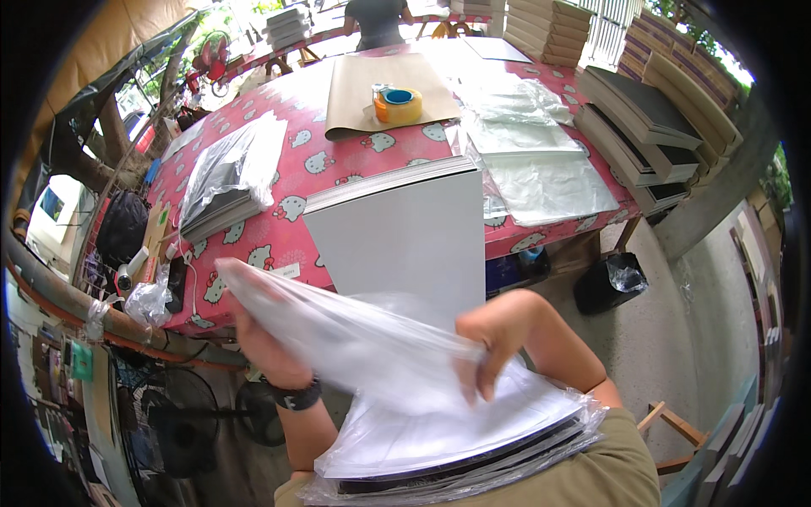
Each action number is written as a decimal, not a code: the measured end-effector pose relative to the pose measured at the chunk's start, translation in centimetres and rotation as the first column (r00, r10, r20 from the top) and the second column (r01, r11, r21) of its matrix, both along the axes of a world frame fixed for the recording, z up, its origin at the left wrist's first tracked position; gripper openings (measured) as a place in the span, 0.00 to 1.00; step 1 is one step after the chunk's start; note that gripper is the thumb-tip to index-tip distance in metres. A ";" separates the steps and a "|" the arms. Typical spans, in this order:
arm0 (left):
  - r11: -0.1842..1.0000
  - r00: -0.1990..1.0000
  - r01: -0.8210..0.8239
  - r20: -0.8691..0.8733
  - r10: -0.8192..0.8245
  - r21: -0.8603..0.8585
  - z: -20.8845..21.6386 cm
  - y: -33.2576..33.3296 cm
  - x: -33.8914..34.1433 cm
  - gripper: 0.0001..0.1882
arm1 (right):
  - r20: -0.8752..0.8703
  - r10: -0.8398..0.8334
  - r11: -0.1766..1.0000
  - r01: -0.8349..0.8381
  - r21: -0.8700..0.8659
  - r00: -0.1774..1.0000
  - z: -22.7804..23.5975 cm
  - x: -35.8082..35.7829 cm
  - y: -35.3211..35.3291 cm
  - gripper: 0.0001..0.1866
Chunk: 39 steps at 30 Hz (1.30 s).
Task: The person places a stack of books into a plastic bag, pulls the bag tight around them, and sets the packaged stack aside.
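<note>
A clear plastic bag [363,338], smeared by motion, stretches between my two hands above my lap. My left hand [269,342], with a dark band at its wrist, grips the bag's left end, and the plastic partly covers its fingers. At the other end, my right hand [498,338] has its fingers curled down, pinching the bag's edge. Below, against my body, rests a stack of white sheets [515,414] with clear plastic around it and a dark layer underneath. In front of my hands, a thick white stack of sheets or boards [405,232] lies tilted at the table's near edge.
The table has a pink patterned cloth [291,207]. On it lie a plastic-wrapped stack [228,186], brown paper [351,84] under a tape dispenser [397,103], and flat plastic bags [549,177]. Dark-covered stacks [646,110] stand right, above a black bin [608,283]. A person [378,24] is beyond.
</note>
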<state>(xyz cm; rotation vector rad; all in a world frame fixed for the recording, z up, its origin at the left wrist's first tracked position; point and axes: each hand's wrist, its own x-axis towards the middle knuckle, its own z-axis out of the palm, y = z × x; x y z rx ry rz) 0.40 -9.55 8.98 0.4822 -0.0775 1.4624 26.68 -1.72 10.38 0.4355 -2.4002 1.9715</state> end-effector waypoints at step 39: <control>0.950 0.732 -0.126 -0.673 -0.105 -0.285 -6.2 -0.2 -5.7 0.15 | 0.466 -0.778 0.103 0.817 -0.568 0.422 -8.9 8.1 1.4 0.13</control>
